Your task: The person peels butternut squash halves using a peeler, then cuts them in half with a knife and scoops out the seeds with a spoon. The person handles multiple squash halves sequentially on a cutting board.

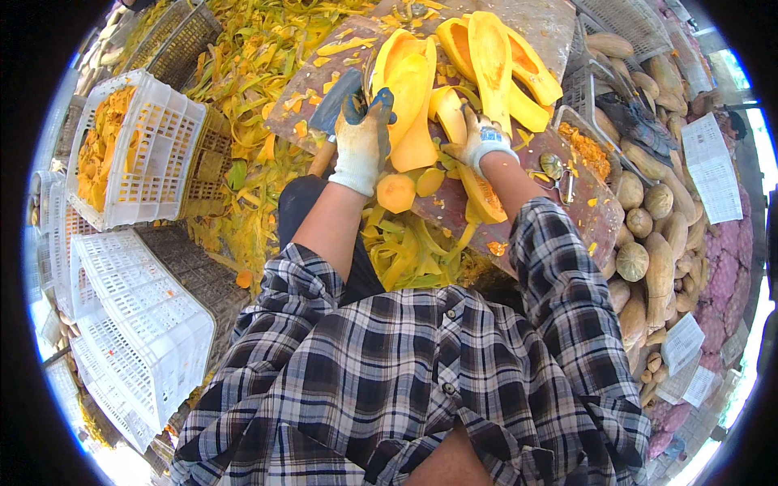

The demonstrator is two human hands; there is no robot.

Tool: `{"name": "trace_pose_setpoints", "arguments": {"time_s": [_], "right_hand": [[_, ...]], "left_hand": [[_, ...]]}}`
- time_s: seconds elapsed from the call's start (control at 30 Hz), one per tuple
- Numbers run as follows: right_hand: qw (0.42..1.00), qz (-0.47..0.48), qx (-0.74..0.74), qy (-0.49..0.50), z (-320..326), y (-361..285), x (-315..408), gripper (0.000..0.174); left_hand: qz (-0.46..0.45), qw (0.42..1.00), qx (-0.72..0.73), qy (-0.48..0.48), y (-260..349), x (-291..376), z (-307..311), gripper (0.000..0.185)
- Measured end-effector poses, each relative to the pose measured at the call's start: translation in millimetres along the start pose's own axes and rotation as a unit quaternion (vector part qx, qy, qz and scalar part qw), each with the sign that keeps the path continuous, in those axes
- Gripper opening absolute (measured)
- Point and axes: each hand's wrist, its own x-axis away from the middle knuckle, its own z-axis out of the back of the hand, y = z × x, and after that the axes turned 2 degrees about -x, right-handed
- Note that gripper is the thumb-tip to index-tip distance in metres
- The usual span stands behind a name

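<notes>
My left hand (363, 136), in a white glove with a dark blue coating, is closed on the left edge of a peeled yellow squash half (406, 91). Beside it a cleaver (337, 102) with a wooden handle (322, 158) rests at the board's edge. My right hand (485, 143), also gloved, touches a curved peeled squash piece (450, 115); its grip is partly hidden. Several hollowed squash halves (491, 61) lie just beyond it. Close to my body are a round cut squash end (396, 193) and a cut piece with orange pulp (486, 194).
The worn board (571, 225) carries a metal peeler (565, 185). A crate of orange pulp (583, 149) and whole squashes (659, 273) lie right. Left are a white crate of orange scraps (146, 152) and stacked white crates (140, 304). Peelings (261, 73) cover the ground.
</notes>
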Motion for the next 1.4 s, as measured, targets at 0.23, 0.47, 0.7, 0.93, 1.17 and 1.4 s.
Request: {"name": "trace_pose_setpoints", "arguments": {"time_s": [0.23,0.47,0.7,0.93,1.17,1.4], "right_hand": [[0.988,-0.074,-0.125,-0.044,-15,3,-5,0.112],[0.921,-0.143,-0.342,0.118,-29,73,29,0.108],[0.552,-0.428,-0.580,0.419,-73,169,87,0.081],[0.351,-0.423,-0.820,0.160,-144,148,173,0.068],[0.925,-0.257,-0.222,0.171,-115,180,178,0.120],[0.986,-0.094,-0.135,-0.030,-138,190,157,0.119]], "left_hand": [[0.014,0.998,-0.063,0.006,-8,-5,-14,0.027],[-0.013,0.956,-0.271,-0.107,-33,7,-28,0.044],[-0.005,0.889,-0.398,-0.225,-68,22,-29,0.025],[-0.149,0.790,-0.505,-0.315,-129,43,-24,0.026],[-0.170,0.658,-0.640,-0.359,-145,50,-43,0.035],[-0.167,0.556,-0.748,-0.321,-154,54,-56,0.045]]}}
